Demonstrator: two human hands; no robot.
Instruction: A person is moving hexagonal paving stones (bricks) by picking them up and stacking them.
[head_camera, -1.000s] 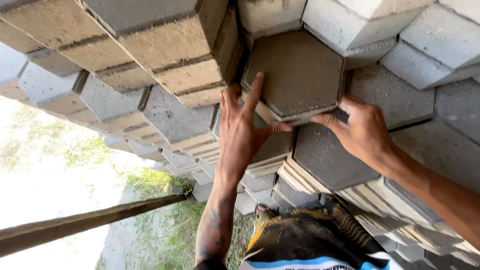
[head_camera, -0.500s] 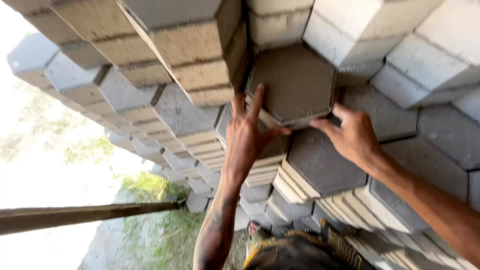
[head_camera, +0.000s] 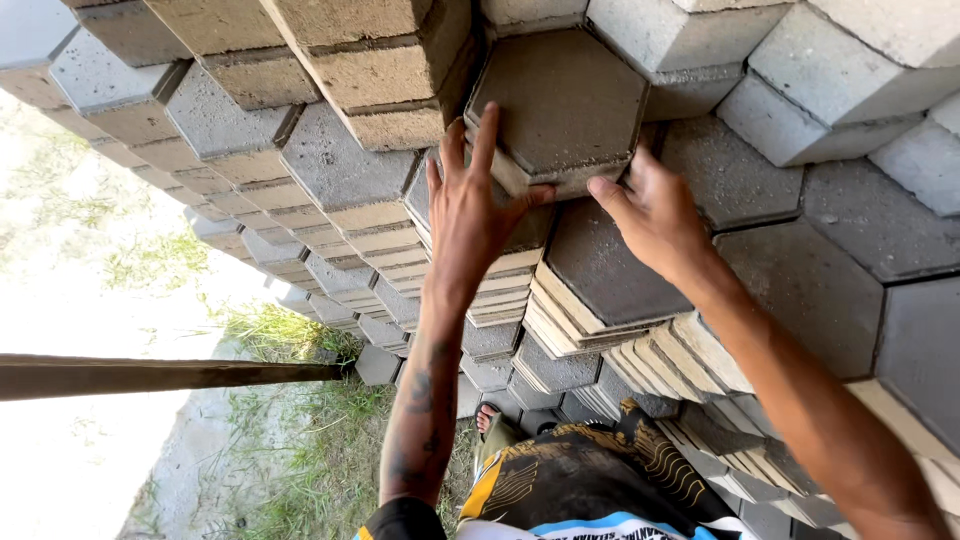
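Since the earlier frame both hands have slid a little along the hexagonal paver, which sits atop its stack among the grey paver stacks. Left hand lies spread, fingers open against the paver's lower edge; right hand presses its lower right corner, seemingly ungripped. Even two-sided pressure would seat it squarely

Hex paver boxed in: taller stack tight on its left, grey blocks crowd top & right. Only near edge open, over lower stacks. Wooden pole crosses low left, w/ open ground beyond.
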